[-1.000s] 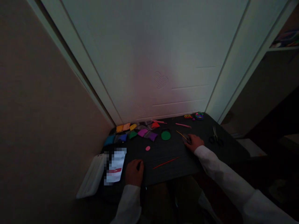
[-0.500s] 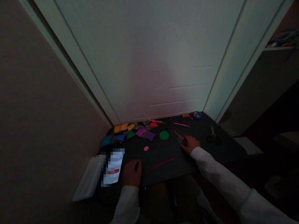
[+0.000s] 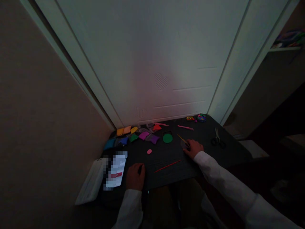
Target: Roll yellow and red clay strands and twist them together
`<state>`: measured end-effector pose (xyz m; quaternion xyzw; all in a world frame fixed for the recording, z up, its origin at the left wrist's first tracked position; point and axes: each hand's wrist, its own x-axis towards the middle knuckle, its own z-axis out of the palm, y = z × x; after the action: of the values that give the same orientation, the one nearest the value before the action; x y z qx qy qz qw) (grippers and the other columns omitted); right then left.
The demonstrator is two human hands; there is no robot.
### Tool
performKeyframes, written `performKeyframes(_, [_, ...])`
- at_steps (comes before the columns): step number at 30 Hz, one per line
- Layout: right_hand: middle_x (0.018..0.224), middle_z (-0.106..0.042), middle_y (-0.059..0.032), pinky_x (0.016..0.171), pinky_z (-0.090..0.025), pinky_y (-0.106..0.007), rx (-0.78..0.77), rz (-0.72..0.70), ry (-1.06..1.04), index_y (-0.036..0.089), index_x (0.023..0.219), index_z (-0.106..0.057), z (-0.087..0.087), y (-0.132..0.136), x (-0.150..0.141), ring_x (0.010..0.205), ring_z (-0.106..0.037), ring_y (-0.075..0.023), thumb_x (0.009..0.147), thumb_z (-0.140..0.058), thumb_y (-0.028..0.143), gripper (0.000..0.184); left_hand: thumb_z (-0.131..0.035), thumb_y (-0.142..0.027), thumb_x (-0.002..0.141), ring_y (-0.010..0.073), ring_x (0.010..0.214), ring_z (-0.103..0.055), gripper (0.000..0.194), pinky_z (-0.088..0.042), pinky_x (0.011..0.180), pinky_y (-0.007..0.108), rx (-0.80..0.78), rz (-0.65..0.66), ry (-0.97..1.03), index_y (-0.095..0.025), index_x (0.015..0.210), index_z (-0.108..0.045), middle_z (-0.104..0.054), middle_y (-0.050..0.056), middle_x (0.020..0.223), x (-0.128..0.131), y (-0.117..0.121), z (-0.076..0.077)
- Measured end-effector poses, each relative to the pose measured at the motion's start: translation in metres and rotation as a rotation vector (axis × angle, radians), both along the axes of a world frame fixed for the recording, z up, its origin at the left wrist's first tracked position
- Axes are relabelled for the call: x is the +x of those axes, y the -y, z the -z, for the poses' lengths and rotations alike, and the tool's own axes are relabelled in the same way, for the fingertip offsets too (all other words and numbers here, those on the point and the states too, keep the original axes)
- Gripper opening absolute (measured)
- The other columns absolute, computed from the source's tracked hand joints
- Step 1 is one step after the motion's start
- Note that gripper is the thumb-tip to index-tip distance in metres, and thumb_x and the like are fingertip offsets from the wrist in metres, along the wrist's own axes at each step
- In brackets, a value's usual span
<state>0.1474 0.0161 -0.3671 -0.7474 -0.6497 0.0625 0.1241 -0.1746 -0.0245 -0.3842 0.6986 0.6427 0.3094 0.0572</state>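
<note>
Likely a home room: heart-embossed pale panel (image 3: 128, 60), small dark table (image 3: 205, 136), cluttered shelf (image 3: 286, 49).

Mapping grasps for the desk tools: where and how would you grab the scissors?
Take the scissors by their dark handle loops, probably from the near side and above: they lie flat, with the loops spread at the near end and the blades pointing toward the far side.

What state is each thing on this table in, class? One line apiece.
Yellow stick: slanted, near end at the right hand's fingers
Left hand: fingers curled, beside the screen
Screen: lit, partly pixelated
Red stick: lying untouched
Pink disc: lying flat, untouched
Green disc: lying flat, untouched
Scissors: handles spread
Coloured packets: clustered, seals unclear
</note>
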Motion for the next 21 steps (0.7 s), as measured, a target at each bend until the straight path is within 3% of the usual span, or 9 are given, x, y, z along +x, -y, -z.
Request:
performKeyframes(7, [0.106,-0.05,-0.0071,0.076,-0.033,-0.038,-0.024,0.139,-0.001,0.023,0.108,-0.043,-0.005,-0.008,0.023,0.097,-0.044,-0.0252,0.065,-0.05,0.047,0.05,-0.04,-0.035,0.074,0.0189,0.084,-0.051,0.027,-0.04,0.077,0.033,-0.012,0.014,-0.004,-0.017,0.084,-0.058,-0.059,0.005,0.087,0.0,-0.001,0.001])
performKeyframes(15, [0.106,-0.05,-0.0052,0.078,-0.031,-0.037,-0.009,0.019,-0.013,0.025,0.11,-0.041,0.0,0.003,-0.004,0.098,-0.044,-0.0238,0.064,-0.052,0.047,0.052,-0.04,-0.035,0.074,0.019,0.083,-0.052,0.027,-0.04,0.076,0.033,-0.005,0.009,-0.014,-0.017,0.083,-0.059,-0.059,0.006,0.087,0.0,0.0,0.001])
performKeyframes(21, [0.107,-0.049,-0.0073,0.076,-0.032,-0.038,-0.021,0.145,0.001,0.023,0.109,-0.043,-0.004,-0.007,0.023,0.098,-0.044,-0.0252,0.065,-0.05,0.047,0.05,-0.04,-0.035,0.074,0.0196,0.083,-0.052,0.028,-0.04,0.076,0.034,0.004,0.007,-0.008,-0.017,0.083,-0.059,-0.06,0.006,0.087,0.0,-0.001,0.002])
